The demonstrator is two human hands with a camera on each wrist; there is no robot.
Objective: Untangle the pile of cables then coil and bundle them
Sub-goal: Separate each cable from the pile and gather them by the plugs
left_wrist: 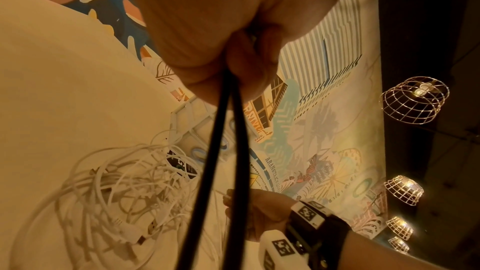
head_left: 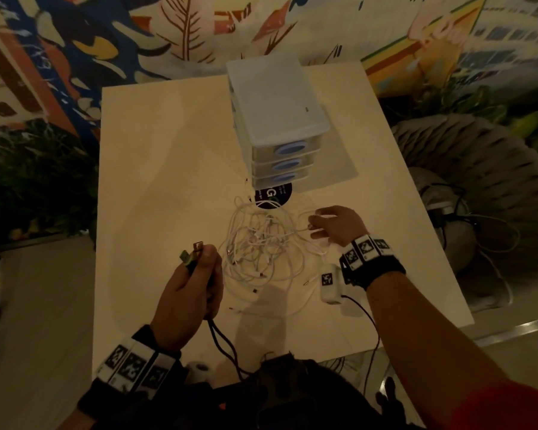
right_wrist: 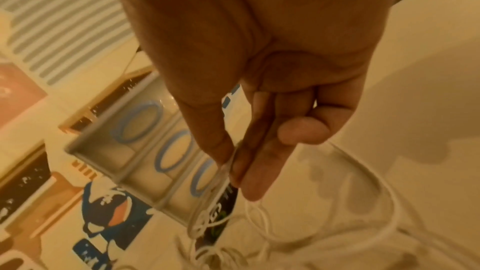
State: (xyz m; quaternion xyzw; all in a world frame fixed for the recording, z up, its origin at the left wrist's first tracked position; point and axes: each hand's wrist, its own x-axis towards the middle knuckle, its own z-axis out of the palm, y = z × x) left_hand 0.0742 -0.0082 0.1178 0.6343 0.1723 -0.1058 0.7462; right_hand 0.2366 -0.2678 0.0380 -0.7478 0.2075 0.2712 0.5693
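Observation:
A tangled pile of white cables (head_left: 258, 246) (left_wrist: 111, 194) lies in the middle of the white table (head_left: 168, 150). My left hand (head_left: 193, 283) grips a black cable (head_left: 221, 339) (left_wrist: 221, 161) folded double, both USB plugs (head_left: 191, 254) sticking up out of the fist, the two strands hanging down toward my body. At the pile's right edge, my right hand (head_left: 336, 225) (right_wrist: 228, 165) pinches a thin white cable (right_wrist: 215, 200) between thumb and forefinger. The strand runs down into the pile.
A white three-drawer plastic organiser (head_left: 277, 119) (right_wrist: 145, 151) stands behind the pile, with a round black sticker (head_left: 272, 195) at its foot. A grey ribbed seat (head_left: 479, 181) with dark cords sits right of the table. A painted mural wall (head_left: 106, 41) is behind.

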